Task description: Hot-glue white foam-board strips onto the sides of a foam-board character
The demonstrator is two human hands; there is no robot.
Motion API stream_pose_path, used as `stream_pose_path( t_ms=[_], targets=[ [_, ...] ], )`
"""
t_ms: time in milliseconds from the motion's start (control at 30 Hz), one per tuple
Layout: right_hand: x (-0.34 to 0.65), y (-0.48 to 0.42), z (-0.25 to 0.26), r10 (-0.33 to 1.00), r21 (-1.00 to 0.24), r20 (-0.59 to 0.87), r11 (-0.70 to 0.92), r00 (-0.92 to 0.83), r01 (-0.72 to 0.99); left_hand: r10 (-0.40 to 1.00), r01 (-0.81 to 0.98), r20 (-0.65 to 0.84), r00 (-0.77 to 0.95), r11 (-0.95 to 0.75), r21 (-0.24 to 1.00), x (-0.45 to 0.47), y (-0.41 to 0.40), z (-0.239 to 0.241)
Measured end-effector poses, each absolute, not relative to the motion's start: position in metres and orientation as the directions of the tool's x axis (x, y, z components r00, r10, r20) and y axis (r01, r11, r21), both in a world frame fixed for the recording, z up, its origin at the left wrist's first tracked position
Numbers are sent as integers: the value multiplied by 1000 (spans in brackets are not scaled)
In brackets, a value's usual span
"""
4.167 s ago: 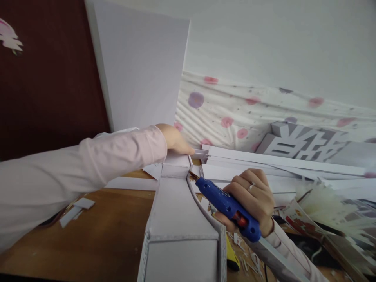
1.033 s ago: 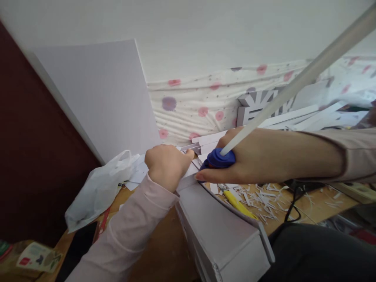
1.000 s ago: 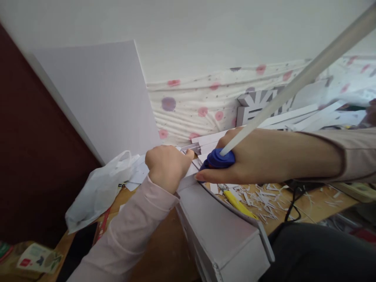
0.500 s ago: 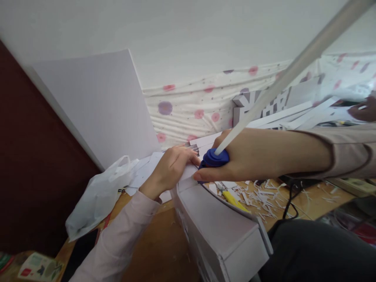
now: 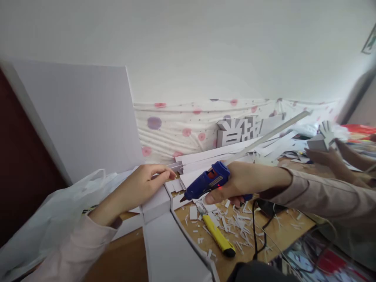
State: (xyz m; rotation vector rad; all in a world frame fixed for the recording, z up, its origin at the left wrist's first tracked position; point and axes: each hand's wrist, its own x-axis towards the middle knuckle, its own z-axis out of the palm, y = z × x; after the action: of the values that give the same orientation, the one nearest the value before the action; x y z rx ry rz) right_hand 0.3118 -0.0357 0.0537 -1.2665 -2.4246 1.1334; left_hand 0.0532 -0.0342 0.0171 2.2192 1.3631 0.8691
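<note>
Since the earlier frame, the right hand (image 5: 235, 182) and the blue glue gun (image 5: 205, 182) have swung clear of the form's edge; the nozzle now points left and nearer, just right of that edge and apart from it. I read the following from the head camera, by size.

1. White board (image 5: 79, 117): upright at far left, against the wall.
2. White form (image 5: 176, 246): near centre on the wooden table (image 5: 117, 258), running away from me, with a step toward its far end.
3. Left hand: (image 5: 141, 184) over the form's far end, fingers loosely bent, gripping nothing visible.
4. Glue gun: right hand closed around its body, glue stick (image 5: 270, 135) projecting from the rear.
5. Edge strip (image 5: 190, 239): along the form's right side. I judge its visible run fitted; I cannot confirm bonding at the far end, which may remain.
6. Yellow knife (image 5: 216, 235): right of the form, scraps (image 5: 241, 223) beside it.
</note>
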Motion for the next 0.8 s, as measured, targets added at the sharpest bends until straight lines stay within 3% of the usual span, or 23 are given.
stream_pose_path(
  t_ms=[133,200,367,633,800],
  targets=[
    [316,-24,56,771,-736,-201,289,-605,613,845,647,423,327,-527,551,70,-32,47],
    [317,-18,57,746,-760,-197,293,-636,580,779,561,455,432,-627,540,91,-33,72],
    [317,-12,57,725,-754,-158,350,-671,555,664,503,372,648,-740,446,150,-34,118],
    [319,-7,54,722,-719,-267,292,-639,630,611,460,408,678,-787,412,172,-26,118],
    [324,-9,53,720,-702,-174,388,-671,598,608,415,472,638,-788,454,170,-23,115]
  ],
)
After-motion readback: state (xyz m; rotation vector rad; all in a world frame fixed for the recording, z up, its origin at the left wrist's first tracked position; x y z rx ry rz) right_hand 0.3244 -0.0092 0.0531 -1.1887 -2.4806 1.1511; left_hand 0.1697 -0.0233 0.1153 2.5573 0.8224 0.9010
